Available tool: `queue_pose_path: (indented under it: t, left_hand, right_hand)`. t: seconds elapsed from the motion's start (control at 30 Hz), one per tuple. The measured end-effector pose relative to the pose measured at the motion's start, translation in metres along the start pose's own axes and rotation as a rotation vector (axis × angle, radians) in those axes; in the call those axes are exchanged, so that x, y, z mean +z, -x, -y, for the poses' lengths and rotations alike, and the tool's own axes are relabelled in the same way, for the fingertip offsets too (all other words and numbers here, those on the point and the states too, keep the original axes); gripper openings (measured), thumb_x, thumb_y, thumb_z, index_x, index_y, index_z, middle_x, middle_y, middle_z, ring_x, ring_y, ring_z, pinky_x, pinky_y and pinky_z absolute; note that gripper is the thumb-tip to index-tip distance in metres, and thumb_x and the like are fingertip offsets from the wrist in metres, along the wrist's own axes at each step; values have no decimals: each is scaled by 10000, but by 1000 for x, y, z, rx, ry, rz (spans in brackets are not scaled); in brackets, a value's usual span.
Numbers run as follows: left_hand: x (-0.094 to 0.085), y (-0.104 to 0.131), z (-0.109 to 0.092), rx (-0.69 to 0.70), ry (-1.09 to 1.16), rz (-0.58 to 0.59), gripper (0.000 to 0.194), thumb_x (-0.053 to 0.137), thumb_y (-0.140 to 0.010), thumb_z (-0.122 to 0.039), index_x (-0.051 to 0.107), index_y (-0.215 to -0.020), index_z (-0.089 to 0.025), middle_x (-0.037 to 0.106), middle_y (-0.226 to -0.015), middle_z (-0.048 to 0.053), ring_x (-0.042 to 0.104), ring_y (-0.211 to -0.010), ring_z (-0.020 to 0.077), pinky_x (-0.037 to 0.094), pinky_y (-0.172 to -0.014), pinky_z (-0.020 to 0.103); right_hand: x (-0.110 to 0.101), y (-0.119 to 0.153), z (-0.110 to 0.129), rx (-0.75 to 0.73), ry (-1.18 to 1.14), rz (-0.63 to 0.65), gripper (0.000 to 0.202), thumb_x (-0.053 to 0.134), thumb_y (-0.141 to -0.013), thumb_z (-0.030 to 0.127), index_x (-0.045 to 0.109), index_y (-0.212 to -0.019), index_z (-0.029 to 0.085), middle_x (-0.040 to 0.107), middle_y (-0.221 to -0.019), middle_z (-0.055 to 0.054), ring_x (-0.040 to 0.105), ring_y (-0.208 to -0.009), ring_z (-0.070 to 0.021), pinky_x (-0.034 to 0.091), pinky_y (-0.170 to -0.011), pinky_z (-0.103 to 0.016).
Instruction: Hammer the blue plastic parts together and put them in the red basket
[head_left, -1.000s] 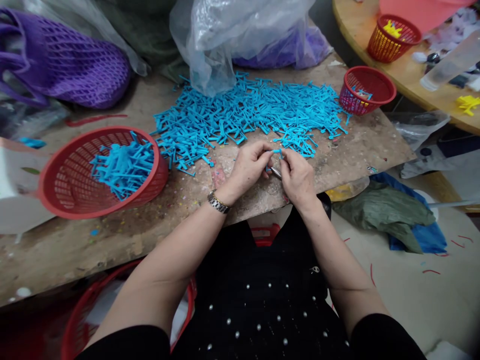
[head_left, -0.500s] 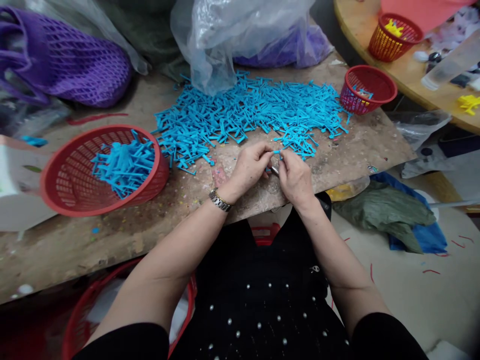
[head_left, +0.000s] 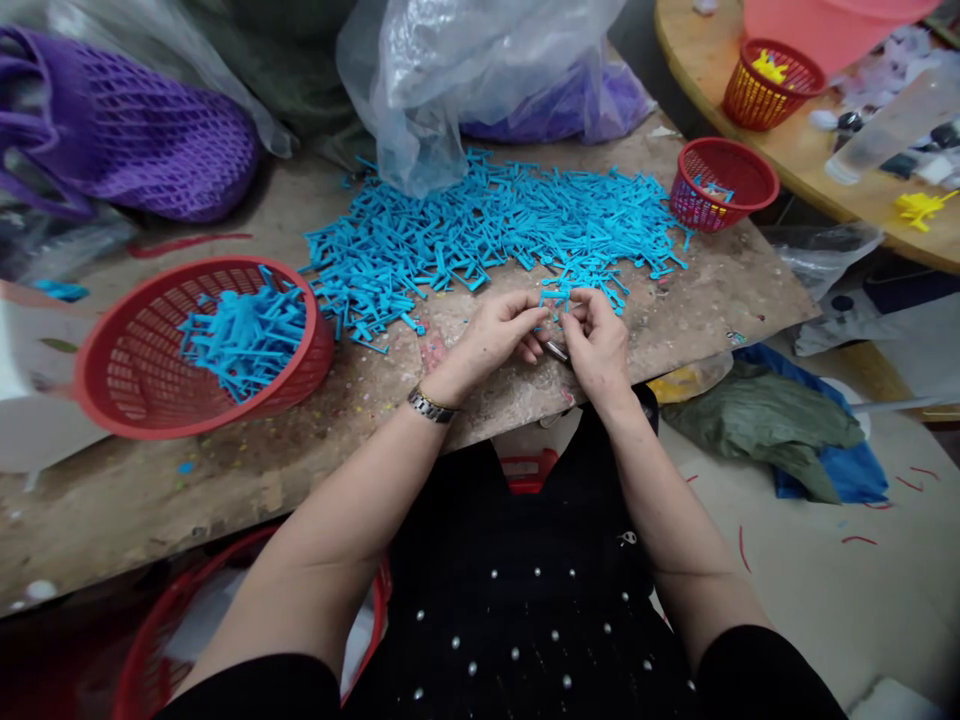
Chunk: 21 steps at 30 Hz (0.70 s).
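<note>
Over the front edge of the worktable, my left hand [head_left: 501,330] and my right hand [head_left: 600,345] face each other with fingertips closed. Between them they pinch a small blue plastic piece [head_left: 555,295]. A short metal tool [head_left: 556,350] sticks out from below my right hand; its far end is hidden, and the grip on it is unclear. Just beyond my fingers spreads a big heap of thin blue plastic pieces [head_left: 480,225]. To the left, more of these pieces fill part of a red basket [head_left: 112,390].
A smaller red basket [head_left: 724,215] holds a few bits at the table's right corner. Clear plastic bags [head_left: 420,120] hang over the heap's back. A purple mesh bag [head_left: 165,140] lies back left. On a round table [head_left: 694,60] stands another red basket [head_left: 765,105] with yellow pieces.
My fingertips have moved slightly apart, and more of the blue piece shows between them. The view has shifted a little; the heap and baskets look unchanged.
</note>
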<state>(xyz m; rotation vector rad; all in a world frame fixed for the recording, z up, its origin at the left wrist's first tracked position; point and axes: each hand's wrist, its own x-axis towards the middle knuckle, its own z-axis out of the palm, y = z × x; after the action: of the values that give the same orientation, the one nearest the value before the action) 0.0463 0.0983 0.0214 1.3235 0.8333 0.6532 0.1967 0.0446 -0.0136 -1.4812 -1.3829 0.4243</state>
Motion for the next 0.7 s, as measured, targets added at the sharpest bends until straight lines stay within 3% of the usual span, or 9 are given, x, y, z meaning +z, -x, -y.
queue_pose_path:
  t: [0.17, 0.4, 0.53, 0.7]
  left_hand:
    - [-4, -1, -1, 72, -154, -129, 183, 549, -943, -188, 575, -762, -171, 635, -626, -24, 584, -448, 81, 478, -432, 178]
    - [-32, -2, 5, 287, -489, -385, 179, 523, -945, -273, 597, -799, -202, 594, -611, -38, 553, -501, 108, 434, -528, 229]
    - [-44, -3, 6, 339, -688, -502, 170, 537, -945, -279, 603, -806, -205, 590, -637, -25, 565, -611, 133, 433, -636, 254]
    - [-53, -2, 2, 338, -857, -544, 181, 527, -963, -259, 614, -819, -192, 640, -752, 19, 612, -759, 169, 434, -744, 289]
  right_hand:
    - [-9, 3, 9, -9, 101, 89, 172, 538, -965, 309, 584, -1098, 209, 676, -880, -22, 635, -808, -185, 499, -796, -329]
    - [-34, 21, 36, -70, 719, 445, 124, 620, -963, 309, 635, -989, 189, 684, -1075, -122, 592, -1000, -281, 430, -815, -364]
    - [-33, 25, 38, -76, 847, 480, 142, 549, -990, 258, 643, -1041, 166, 682, -1105, -146, 579, -1034, -295, 424, -824, -372]
    - [-35, 29, 31, -112, 811, 446, 214, 458, -1008, 231, 650, -1046, 142, 680, -1077, -153, 597, -984, -279, 440, -845, -369]
